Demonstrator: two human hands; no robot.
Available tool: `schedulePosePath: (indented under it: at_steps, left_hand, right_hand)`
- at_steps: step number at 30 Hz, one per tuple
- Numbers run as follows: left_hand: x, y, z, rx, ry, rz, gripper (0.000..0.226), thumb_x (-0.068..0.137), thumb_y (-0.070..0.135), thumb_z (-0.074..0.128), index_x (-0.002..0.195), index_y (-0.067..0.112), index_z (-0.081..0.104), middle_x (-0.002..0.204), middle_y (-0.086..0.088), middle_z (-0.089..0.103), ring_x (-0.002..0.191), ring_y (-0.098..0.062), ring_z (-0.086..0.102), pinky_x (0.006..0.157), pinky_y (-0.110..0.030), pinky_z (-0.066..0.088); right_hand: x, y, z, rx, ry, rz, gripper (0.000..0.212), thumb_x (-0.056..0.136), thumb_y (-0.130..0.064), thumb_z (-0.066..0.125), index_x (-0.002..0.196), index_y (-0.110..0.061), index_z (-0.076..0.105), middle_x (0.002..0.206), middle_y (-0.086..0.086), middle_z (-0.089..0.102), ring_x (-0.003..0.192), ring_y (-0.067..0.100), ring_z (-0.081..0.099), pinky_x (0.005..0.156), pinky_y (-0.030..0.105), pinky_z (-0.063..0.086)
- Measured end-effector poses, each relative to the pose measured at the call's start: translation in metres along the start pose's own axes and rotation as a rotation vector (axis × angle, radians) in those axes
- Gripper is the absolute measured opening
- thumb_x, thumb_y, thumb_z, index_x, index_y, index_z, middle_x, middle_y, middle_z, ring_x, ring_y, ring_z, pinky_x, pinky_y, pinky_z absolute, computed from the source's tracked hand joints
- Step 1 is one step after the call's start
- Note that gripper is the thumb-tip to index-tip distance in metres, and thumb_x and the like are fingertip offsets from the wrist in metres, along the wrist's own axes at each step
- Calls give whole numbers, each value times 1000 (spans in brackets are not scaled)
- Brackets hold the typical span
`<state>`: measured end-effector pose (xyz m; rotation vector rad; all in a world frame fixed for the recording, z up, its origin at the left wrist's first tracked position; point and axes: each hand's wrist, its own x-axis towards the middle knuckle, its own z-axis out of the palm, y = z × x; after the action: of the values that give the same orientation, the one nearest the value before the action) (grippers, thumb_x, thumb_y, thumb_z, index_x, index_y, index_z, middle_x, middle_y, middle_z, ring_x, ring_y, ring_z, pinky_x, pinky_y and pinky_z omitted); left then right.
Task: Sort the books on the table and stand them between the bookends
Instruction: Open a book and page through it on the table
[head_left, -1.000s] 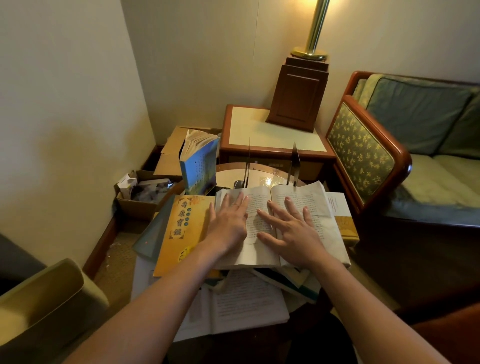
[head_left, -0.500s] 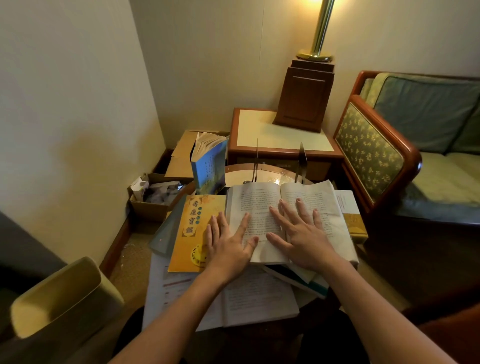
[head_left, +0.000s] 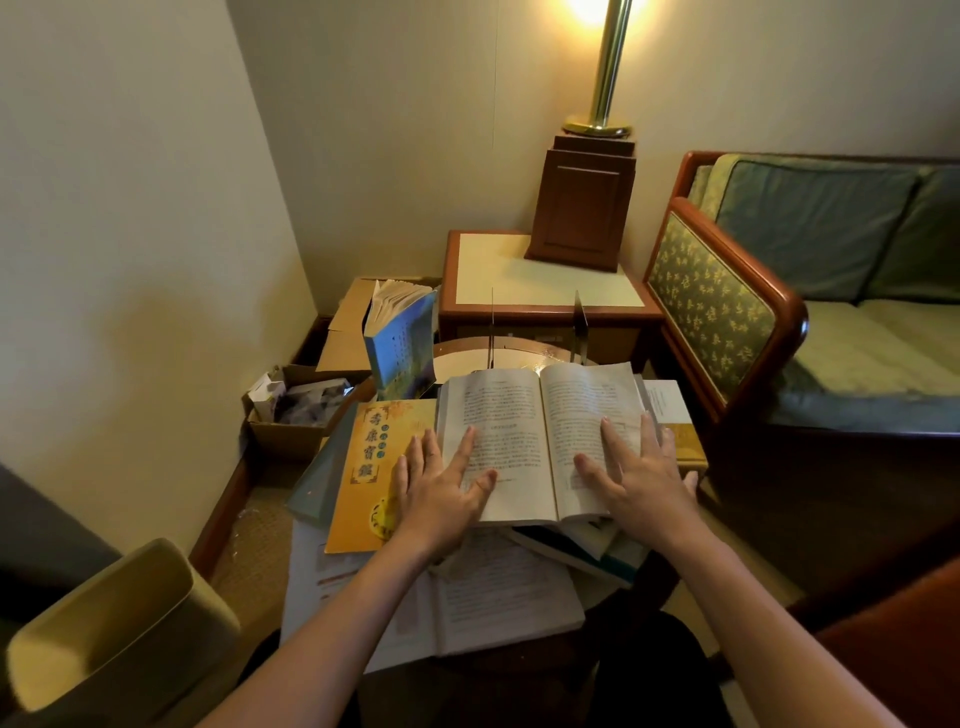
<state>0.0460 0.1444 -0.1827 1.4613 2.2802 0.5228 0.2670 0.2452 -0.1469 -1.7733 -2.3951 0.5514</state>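
An open book (head_left: 540, 441) lies at frame centre atop a heap of books on the worktop (head_left: 519, 357). The left hand (head_left: 436, 491) rests flat across its left page edge and the yellow book (head_left: 366, 467) beside it, fingers (head_left: 464, 451) spread, gripping nothing. The right hand (head_left: 641, 480) lies flat on the right page, likewise spread. Behind, two bookends (head_left: 579, 332) stand apart; a blue book (head_left: 400, 348) stands upright to their left.
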Motion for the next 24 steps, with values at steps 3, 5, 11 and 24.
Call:
schedulePosePath:
  at_steps: [3, 5, 11, 24]
  left_hand:
    - [0, 3, -3, -95, -5, -9, 63, 101, 61, 30, 155, 48, 3, 167, -9, -10, 153, -24, -18, 120, -44, -16]
    - [0, 8, -4, -188, 9, -13, 64, 100, 60, 35, 157, 45, 7, 168, -8, -3, 154, -22, -10, 121, -44, -12]
    - [0, 17, -6, -356, 83, -57, 72, 93, 62, 52, 155, 43, 22, 167, -5, 12, 154, -26, 9, 123, -50, 15]
    - [0, 15, -1, -214, 46, -94, 77, 95, 68, 38, 159, 39, 7, 168, -9, -1, 154, -27, -9, 123, -45, -7]
  right_hand:
    - [-4, 2, -2, 117, 18, 51, 81, 85, -77, 44, 155, -47, 16, 165, 0, -16, 152, 36, -9, 114, 69, 24]
    - [-7, 2, -5, 139, 61, 63, 83, 84, -75, 51, 155, -43, 22, 166, 4, -10, 151, 39, 0, 112, 65, 31]
    - [-12, 3, -21, 150, 93, 73, 82, 83, -65, 65, 153, -40, 32, 165, 9, 10, 146, 42, 15, 110, 60, 34]
    - [-18, -5, -65, 877, 20, 78, 67, 91, -19, 70, 144, -50, 42, 152, 10, 35, 91, 20, 67, 56, 23, 58]
